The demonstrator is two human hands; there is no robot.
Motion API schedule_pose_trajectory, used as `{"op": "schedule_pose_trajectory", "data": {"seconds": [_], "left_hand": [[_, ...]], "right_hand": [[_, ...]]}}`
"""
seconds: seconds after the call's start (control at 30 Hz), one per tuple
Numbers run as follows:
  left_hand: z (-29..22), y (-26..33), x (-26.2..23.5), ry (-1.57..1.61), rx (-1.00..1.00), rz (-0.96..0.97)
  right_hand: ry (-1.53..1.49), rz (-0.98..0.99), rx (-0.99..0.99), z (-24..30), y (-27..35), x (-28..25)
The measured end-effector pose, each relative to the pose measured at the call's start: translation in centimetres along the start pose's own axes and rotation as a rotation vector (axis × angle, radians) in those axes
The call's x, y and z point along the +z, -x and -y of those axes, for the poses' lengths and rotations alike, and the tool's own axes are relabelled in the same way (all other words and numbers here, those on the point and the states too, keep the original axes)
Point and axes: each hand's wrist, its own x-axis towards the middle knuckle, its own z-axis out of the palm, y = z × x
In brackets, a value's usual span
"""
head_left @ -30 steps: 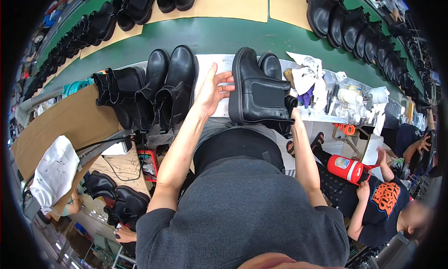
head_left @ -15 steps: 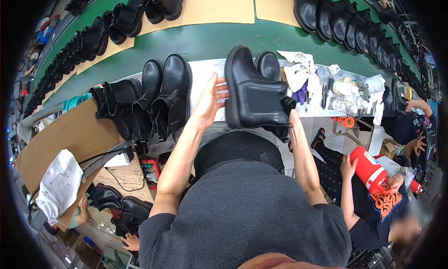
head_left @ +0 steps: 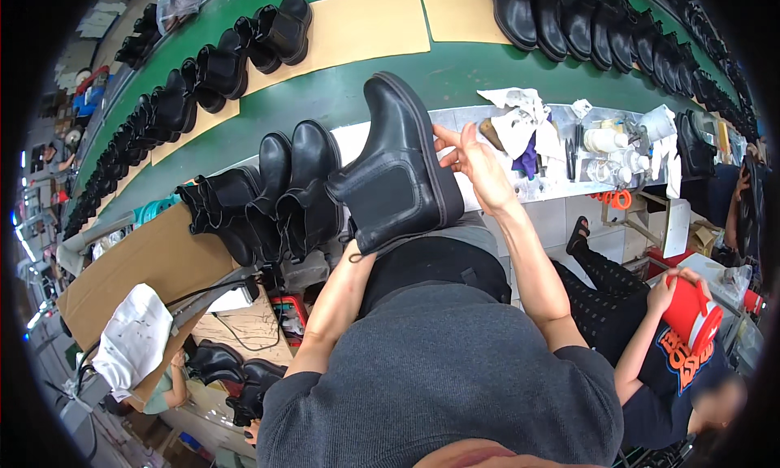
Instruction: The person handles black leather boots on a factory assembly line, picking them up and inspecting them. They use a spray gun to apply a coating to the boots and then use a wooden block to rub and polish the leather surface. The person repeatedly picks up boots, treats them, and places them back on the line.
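black smooth leather ankle boot with elastic side panel (head_left: 396,174) is up off the bench, held over the lap, sole (head_left: 422,135) facing right and toe pointing away, shaft opening down toward the body. looks tilted that way so the side and sole edge catch the light for a check, my read only.

left hand (head_left: 351,249) sits under or inside the shaft opening, mostly hidden by the boot; seems to carry the weight, but can't tell how the fingers close. right hand (head_left: 475,163) lies flat against the sole side, fingers spread and loose, steadying rather than clamping.

just left of the held boot: row of matching black leather ankle boots (head_left: 268,196) standing upright on the white bench edge (head_left: 349,139), side by side, touching. right along the bench: crumpled white and purple rags (head_left: 520,127), small white pots (head_left: 605,140), orange-handled scissors (head_left: 617,198).

lower right: another person's hand on a red jug (head_left: 691,314).

beyond the bench: green conveyor belt (head_left: 341,94) with brown cardboard sheets (head_left: 357,25), more black boots (head_left: 211,70) lined along it, well apart from the held one.
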Motion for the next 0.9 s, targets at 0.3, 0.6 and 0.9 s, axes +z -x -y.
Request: {"op": "schedule_pose_trajectory", "data": {"seconds": [0.3,0.6,0.9], "left_hand": [[-0.1,-2.0,-1.0,0.217,0.157,-0.141],[-1.8,-3.5,0.7,-0.331,0.216,-0.495],[-2.0,-2.6,2.0,-0.757,0.750,-0.428]], "right_hand": [[0.254,-0.299,-0.266,-6.5,-0.7,-0.2],[-0.248,-0.352,-0.008,-6.7,-3.8,0.0],[-0.063,-0.444,-0.403,-7.7,-3.4,-0.2]]}}
